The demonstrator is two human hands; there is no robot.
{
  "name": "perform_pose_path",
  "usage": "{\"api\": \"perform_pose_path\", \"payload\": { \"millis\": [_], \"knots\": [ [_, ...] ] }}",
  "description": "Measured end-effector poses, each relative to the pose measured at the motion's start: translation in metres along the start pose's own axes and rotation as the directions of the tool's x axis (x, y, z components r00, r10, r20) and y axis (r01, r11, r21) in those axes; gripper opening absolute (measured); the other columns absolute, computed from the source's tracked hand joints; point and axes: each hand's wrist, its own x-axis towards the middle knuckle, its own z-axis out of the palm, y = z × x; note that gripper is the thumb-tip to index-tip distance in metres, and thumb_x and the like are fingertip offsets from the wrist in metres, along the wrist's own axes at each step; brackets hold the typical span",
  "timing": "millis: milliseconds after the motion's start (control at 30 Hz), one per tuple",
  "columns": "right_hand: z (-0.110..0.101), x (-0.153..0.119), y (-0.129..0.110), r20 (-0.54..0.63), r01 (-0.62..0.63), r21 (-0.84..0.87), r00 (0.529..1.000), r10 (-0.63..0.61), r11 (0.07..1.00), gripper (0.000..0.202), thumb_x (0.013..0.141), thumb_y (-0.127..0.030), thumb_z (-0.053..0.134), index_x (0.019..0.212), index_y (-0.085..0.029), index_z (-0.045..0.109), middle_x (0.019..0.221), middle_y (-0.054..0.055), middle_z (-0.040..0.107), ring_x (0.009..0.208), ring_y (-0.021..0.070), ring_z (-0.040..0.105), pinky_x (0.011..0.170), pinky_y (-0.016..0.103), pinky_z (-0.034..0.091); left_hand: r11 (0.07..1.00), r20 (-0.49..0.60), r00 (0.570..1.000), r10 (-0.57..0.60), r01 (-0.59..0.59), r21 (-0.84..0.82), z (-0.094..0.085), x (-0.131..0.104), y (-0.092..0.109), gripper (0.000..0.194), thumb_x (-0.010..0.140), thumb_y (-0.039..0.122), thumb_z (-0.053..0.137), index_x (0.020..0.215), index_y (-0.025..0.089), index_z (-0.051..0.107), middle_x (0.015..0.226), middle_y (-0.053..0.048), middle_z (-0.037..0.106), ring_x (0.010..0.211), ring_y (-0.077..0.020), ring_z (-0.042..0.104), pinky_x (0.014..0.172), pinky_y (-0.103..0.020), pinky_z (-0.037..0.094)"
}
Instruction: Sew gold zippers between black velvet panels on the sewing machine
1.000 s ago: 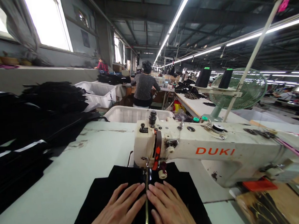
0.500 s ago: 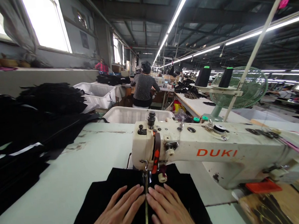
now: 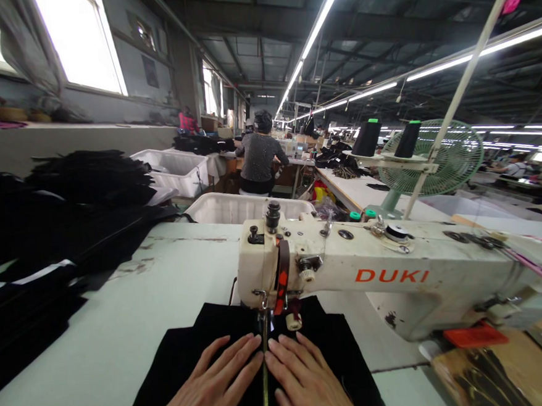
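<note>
Black fabric [image 3: 171, 364] lies flat on the pale table under the head of a white sewing machine [image 3: 331, 260]. A thin gold zipper strip [image 3: 266, 395] runs down the fabric's middle to the presser foot. My left hand [image 3: 214, 386] rests flat on the fabric just left of the strip, fingers stretched out. On the strip's right side my right hand [image 3: 306, 380] lies flat too, fingers extended. Both hands' fingertips are close below the presser foot, and neither hand grips anything.
Stacks of black fabric [image 3: 88, 185] fill the left side. Behind the machine is a white bin [image 3: 248, 206]. Thread cones [image 3: 367, 139] and a green fan [image 3: 453, 153] stand at the right. A person [image 3: 261, 154] sits farther ahead, back turned.
The view has shifted very slightly. Both hands and the fabric look nearly the same as before.
</note>
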Motion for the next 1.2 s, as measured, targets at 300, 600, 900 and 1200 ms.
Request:
{"api": "perform_pose_path", "payload": {
  "millis": [300,600,900,1200],
  "knots": [
    [-0.012,0.005,0.007,0.214,0.049,-0.021,0.976,-0.043,0.999,0.046,0.089,-0.013,0.052,0.135,-0.016,0.056,0.134,0.002,0.064,0.12,0.019,0.061,0.107,0.034,0.048,0.992,0.069,0.993,-0.091,0.097,-0.086,0.0,-0.001,0.002,0.085,0.076,0.02,0.066,0.153,0.027,0.031,0.154,-0.007,0.043,0.136,-0.0315,0.048,0.111,-0.053,0.041],
    [-0.017,0.02,0.013,0.232,-0.005,-0.018,0.973,0.009,1.0,0.045,0.094,-0.014,0.048,0.138,-0.02,0.053,0.134,0.0,0.064,0.12,0.0191,0.061,0.109,0.037,0.046,0.975,0.124,0.98,-0.157,0.174,-0.139,-0.008,0.011,-0.004,0.079,0.073,0.021,0.068,0.147,0.02,0.042,0.152,-0.013,0.044,0.139,-0.0353,0.043,0.111,-0.055,0.038],
    [-0.018,0.021,0.013,0.222,-0.013,-0.008,0.975,0.014,1.0,0.039,0.099,-0.02,0.048,0.137,-0.02,0.054,0.135,0.001,0.063,0.121,0.0195,0.061,0.109,0.036,0.046,0.975,0.178,0.97,-0.165,0.188,-0.119,-0.003,0.004,-0.011,0.09,0.072,0.021,0.068,0.154,0.023,0.031,0.156,-0.012,0.038,0.14,-0.0371,0.039,0.107,-0.05,0.044],
    [0.0,0.009,0.025,0.176,0.069,-0.011,0.982,-0.066,0.998,0.047,0.093,-0.016,0.053,0.14,-0.021,0.052,0.131,0.001,0.066,0.115,0.0195,0.065,0.104,0.034,0.051,0.985,0.077,0.991,-0.105,0.114,-0.127,0.001,0.002,-0.015,0.088,0.081,0.019,0.069,0.155,0.029,0.024,0.156,-0.009,0.039,0.139,-0.0323,0.042,0.11,-0.045,0.041]
  ]
}}
